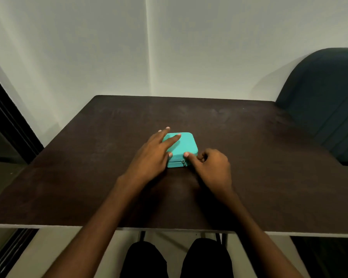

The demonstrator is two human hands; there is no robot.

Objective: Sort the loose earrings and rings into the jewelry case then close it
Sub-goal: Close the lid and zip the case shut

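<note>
A turquoise jewelry case (pixel 184 146) lies closed in the middle of the dark brown table (pixel 249 157), its small metal zipper pull (pixel 183 162) hanging free on the front side. My left hand (pixel 153 155) lies flat across the lid's left half with its fingers straight. My right hand (pixel 211 165) is at the case's front right corner with its fingers curled. One digit reaches out and touches the lid's front edge just above the zipper pull. No loose earrings or rings are visible.
A dark upholstered chair (pixel 325 101) stands at the table's right far corner. A white wall runs behind the table, and a dark door frame (pixel 6 121) is at the left. My knees show under the near edge.
</note>
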